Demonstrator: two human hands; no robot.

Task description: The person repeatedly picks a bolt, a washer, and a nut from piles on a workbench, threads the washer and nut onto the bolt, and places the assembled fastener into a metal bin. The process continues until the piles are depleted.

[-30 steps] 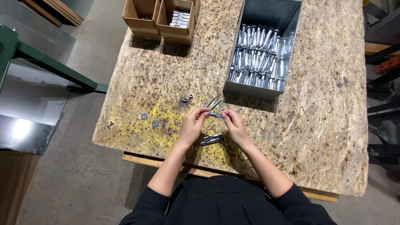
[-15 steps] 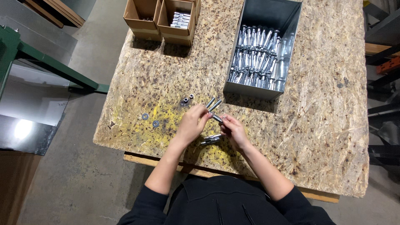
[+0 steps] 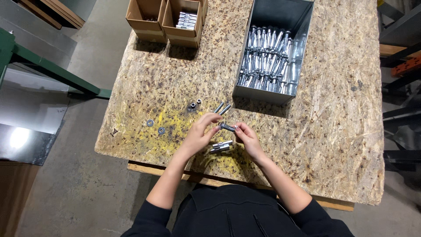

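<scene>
Both hands meet over the middle of a chipboard table (image 3: 333, 131). My right hand (image 3: 248, 138) grips one end of a short silver bolt (image 3: 228, 127). My left hand (image 3: 199, 133) has its fingertips at the bolt's other end. Just below the hands lie two metal sleeves (image 3: 221, 146) side by side. Two more silver bolts (image 3: 222, 108) lie just beyond the hands. Two small nuts (image 3: 195, 103) sit to their left, and two flat washers (image 3: 156, 127) lie further left on a yellow-stained patch.
A grey metal bin (image 3: 307, 30) at the back holds several rows of assembled silver bolts. Two open cardboard boxes (image 3: 166, 19) stand at the back left, one with silver parts inside. A green frame (image 3: 48, 66) stands on the floor to the left. Shelving is at the right edge.
The hands have stayed together over the same spot. The left hand's fingers have shifted slightly at the bolt's end. Nothing else on the table has moved.
</scene>
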